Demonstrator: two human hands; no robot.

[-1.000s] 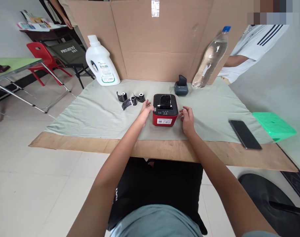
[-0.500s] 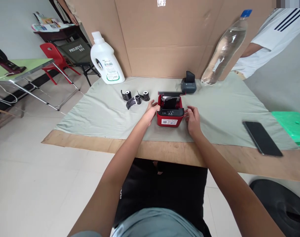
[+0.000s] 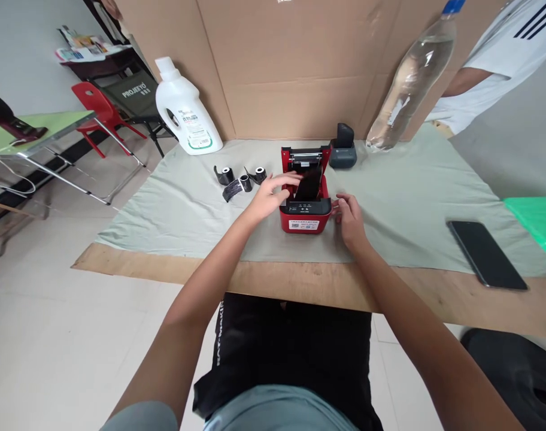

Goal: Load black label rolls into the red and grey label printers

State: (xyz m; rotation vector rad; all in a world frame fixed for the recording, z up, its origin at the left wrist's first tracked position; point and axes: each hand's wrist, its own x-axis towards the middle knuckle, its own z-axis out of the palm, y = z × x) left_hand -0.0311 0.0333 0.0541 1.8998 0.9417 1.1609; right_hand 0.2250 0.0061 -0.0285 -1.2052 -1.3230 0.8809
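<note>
A small red label printer [image 3: 305, 215] stands on the grey-green cloth [image 3: 187, 203], its lid swung up and back. A black roll shows in its open bay. My left hand [image 3: 273, 193] hovers at the printer's left top edge, fingers stretched toward the bay and holding nothing. At the printer's right side my right hand [image 3: 350, 216] rests with curled fingers touching the casing. Three small black rolls [image 3: 239, 178] lie just left of the printer.
A white detergent jug [image 3: 183, 111] stands at the back left and a clear bottle [image 3: 410, 78] leans on the cardboard wall. A small dark device [image 3: 343, 148] sits behind the printer. A black phone [image 3: 486, 254] lies right. Another person's sleeve [image 3: 484, 66] shows far right.
The printer's lid went from shut to fully raised. My left hand lifted from the printer's left side to over the open bay. My right hand stayed against the right side.
</note>
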